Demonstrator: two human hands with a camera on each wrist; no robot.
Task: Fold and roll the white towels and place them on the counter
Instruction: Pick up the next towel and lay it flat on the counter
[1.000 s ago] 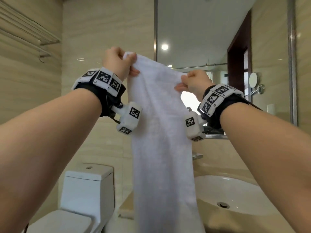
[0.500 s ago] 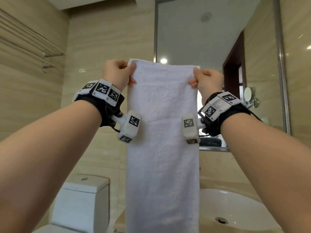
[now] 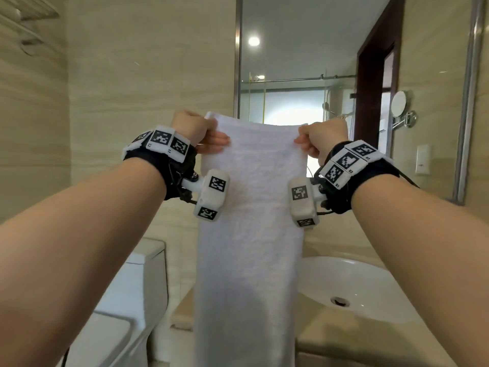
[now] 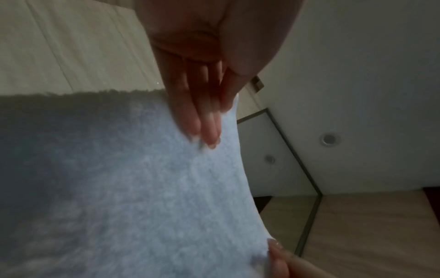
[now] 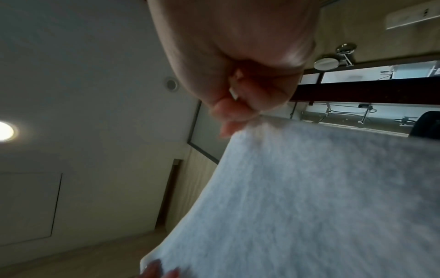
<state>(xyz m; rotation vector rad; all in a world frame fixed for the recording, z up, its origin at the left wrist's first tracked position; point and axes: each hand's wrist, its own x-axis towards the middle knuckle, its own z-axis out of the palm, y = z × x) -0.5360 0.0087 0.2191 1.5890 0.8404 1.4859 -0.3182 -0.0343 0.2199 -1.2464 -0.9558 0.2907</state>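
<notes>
A white towel (image 3: 251,221) hangs lengthwise in front of me as a long narrow strip, its lower end out of sight below the head view. My left hand (image 3: 203,133) pinches its top left corner and my right hand (image 3: 315,139) pinches its top right corner, stretching the top edge flat between them. In the left wrist view, fingers (image 4: 204,122) lie along the towel (image 4: 133,188) near its edge. In the right wrist view, curled fingers (image 5: 238,112) clamp the towel (image 5: 309,197) corner. The beige counter (image 3: 352,337) lies below, at the right.
A white oval sink (image 3: 352,284) is set in the counter at lower right. A white toilet (image 3: 127,300) stands at lower left. A large mirror (image 3: 304,75) covers the wall ahead, with a round swing-arm mirror (image 3: 399,104) at right and a metal rack (image 3: 26,17) at upper left.
My right hand slid out to the towel's right corner and pulled the top edge flat. Both hands and the towel have since come lower in the view.
</notes>
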